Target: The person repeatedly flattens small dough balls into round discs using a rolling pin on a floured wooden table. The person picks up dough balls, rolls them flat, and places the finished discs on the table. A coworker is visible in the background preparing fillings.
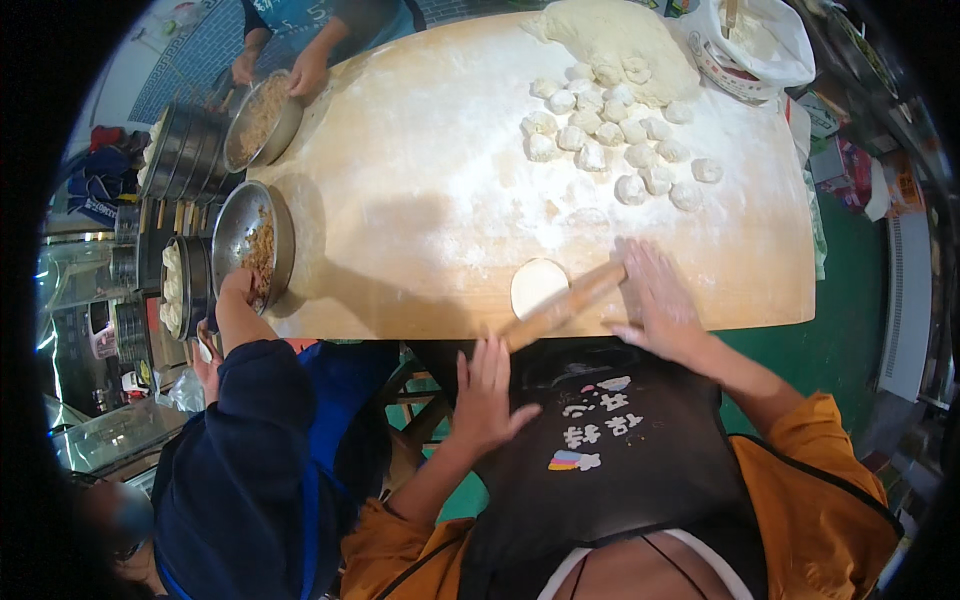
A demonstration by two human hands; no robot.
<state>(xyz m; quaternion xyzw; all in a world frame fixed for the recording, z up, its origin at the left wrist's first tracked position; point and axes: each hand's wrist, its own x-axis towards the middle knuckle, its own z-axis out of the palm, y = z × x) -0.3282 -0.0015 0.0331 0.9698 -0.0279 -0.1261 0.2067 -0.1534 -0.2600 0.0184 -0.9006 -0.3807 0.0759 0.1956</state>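
A wooden rolling pin (568, 304) lies at a slant near the table's front edge, slightly blurred. Its left end is under the outstretched fingers of my left hand (491, 397). At the other end, my right hand (661, 296) rests flat on the pin, thumb spread towards me. Partly beneath the pin is a thin round dough wrapper (537, 286), its lower right edge hidden. Farther back on the floured wooden table (420, 150) sit several small dough balls (590, 120). Behind them spreads a large mass of dough (622, 37).
At my left, a co-worker's hand (238, 283) reaches into a metal bowl of filling (244, 202). Another person (319, 37) across the table holds a second bowl (281, 139). Steamers (196, 289) with buns stand beyond the left edge. A flour bag (780, 52) sits back right.
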